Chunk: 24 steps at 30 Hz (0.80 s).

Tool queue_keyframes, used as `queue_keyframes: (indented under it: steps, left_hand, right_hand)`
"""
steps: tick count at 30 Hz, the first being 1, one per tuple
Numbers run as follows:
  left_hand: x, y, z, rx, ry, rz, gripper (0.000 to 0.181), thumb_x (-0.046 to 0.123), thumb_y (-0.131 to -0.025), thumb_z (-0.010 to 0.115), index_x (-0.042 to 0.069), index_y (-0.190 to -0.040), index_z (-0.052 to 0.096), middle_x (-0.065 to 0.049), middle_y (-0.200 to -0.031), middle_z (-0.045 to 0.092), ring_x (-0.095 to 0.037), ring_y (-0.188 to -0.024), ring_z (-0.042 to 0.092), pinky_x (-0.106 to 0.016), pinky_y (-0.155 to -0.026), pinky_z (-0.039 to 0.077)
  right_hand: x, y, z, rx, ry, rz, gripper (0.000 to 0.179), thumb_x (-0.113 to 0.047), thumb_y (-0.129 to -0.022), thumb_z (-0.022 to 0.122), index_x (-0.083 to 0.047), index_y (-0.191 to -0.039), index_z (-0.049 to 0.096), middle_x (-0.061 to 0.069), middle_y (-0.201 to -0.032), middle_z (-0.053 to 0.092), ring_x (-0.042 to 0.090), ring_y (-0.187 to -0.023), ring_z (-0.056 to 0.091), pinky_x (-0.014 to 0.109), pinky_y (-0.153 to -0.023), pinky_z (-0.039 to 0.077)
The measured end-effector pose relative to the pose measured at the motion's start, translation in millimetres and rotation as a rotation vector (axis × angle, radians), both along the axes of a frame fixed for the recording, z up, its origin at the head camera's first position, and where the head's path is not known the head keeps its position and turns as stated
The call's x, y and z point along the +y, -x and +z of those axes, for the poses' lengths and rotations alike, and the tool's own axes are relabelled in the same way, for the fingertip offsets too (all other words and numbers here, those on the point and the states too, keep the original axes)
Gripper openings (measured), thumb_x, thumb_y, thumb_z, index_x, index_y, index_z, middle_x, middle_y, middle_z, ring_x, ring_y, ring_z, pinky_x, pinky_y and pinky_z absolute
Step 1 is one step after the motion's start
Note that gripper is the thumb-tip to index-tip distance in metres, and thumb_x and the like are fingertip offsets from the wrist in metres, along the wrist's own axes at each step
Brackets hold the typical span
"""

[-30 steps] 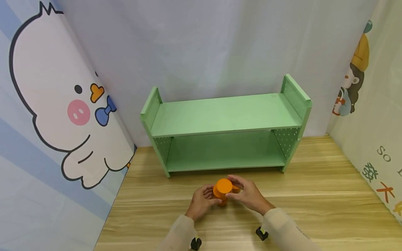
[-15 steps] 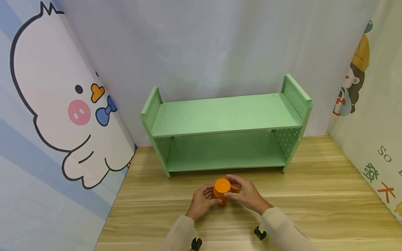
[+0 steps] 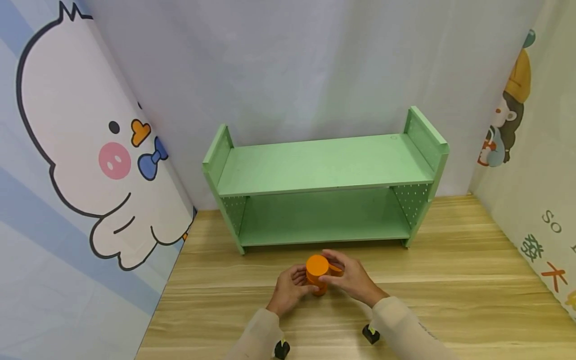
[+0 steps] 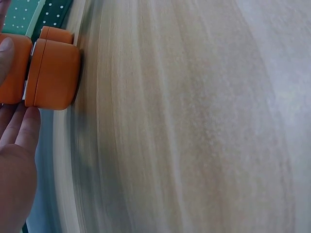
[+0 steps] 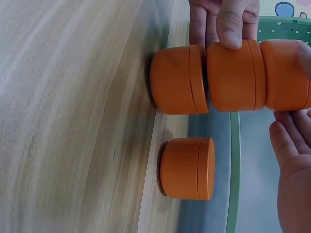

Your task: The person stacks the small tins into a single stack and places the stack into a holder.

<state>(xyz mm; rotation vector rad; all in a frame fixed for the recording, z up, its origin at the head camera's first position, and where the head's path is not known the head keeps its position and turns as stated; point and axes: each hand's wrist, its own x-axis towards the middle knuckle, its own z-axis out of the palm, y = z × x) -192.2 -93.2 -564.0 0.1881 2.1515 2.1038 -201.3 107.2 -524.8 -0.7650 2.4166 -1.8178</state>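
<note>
Small orange lidded jars stand one over another on the table. My left hand (image 3: 286,291) holds the middle jar (image 5: 233,75), thumb in front and fingers at its left side. My right hand (image 3: 355,281) grips the top jar (image 3: 317,265) between thumb and fingers. Beneath them, the bottom jar (image 5: 172,80) stands upright on the wood; a thin dark gap shows between it and the middle one. To the right is a separate orange jar (image 5: 187,169), partly hidden by my right hand in the head view. The left wrist view shows the bottom jar (image 4: 54,75) closely.
Behind my hands stands a green two-level shelf (image 3: 326,165) with perforated side panels. The wood-grain table (image 3: 216,300) stretches out on both sides. Printed curtains (image 3: 315,65) enclose the back and sides. Small black devices (image 3: 281,349) hang at both wrists.
The top jar and my right hand have shifted slightly left, so the jar sits more squarely over those below. My left hand has hardly moved.
</note>
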Motion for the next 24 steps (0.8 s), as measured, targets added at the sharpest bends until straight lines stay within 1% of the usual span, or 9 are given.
queue_keyframes:
  steps: [7,13,14,19,24]
  left_hand:
    - [-0.7,-1.3,1.7,0.025,0.033,-0.006,0.051,-0.012,-0.077,0.080,-0.013,-0.124,0.059,-0.028,-0.125,0.062,-0.040,-0.117,0.061,-0.042,-0.098,0.054]
    - [-1.3,-0.3,0.7,0.010,0.037,-0.005,0.051,-0.009,-0.078,0.080,-0.011,-0.124,0.060,-0.027,-0.125,0.063,-0.039,-0.117,0.061,-0.041,-0.099,0.054]
    - [-1.0,0.0,0.8,0.001,0.026,-0.002,0.051,-0.010,-0.078,0.080,-0.011,-0.124,0.060,-0.027,-0.125,0.063,-0.039,-0.117,0.061,-0.041,-0.099,0.054]
    - [-0.6,-0.1,0.6,-0.002,0.019,-0.006,0.051,-0.011,-0.078,0.080,-0.012,-0.124,0.059,-0.027,-0.125,0.062,-0.039,-0.117,0.061,-0.041,-0.099,0.054]
    - [-0.4,-0.2,0.2,0.016,0.044,-0.004,0.051,-0.010,-0.077,0.081,-0.011,-0.124,0.060,-0.026,-0.125,0.063,-0.038,-0.117,0.061,-0.040,-0.099,0.054]
  right_hand:
    - [-1,0.3,0.4,0.011,-0.018,-0.011,0.061,-0.003,-0.084,0.079,0.013,-0.136,0.050,0.028,-0.132,0.058,0.041,-0.122,0.057,0.048,-0.102,0.048]
    - [-2,1.0,0.2,-0.004,-0.010,-0.005,0.062,-0.002,-0.085,0.078,0.015,-0.136,0.048,0.029,-0.132,0.057,0.041,-0.123,0.056,0.049,-0.103,0.047]
    - [-1,0.9,0.0,-0.001,-0.010,-0.005,0.062,-0.002,-0.085,0.078,0.015,-0.136,0.048,0.029,-0.132,0.057,0.041,-0.123,0.056,0.050,-0.103,0.047]
    - [4,2.1,-1.2,0.006,-0.016,-0.012,0.065,-0.004,-0.084,0.080,0.012,-0.138,0.048,0.029,-0.133,0.057,0.041,-0.124,0.056,0.048,-0.103,0.047]
    - [13,3.8,-2.5,-0.001,-0.027,-0.034,0.066,-0.004,-0.083,0.080,0.010,-0.139,0.048,0.027,-0.134,0.057,0.040,-0.125,0.055,0.050,-0.105,0.045]
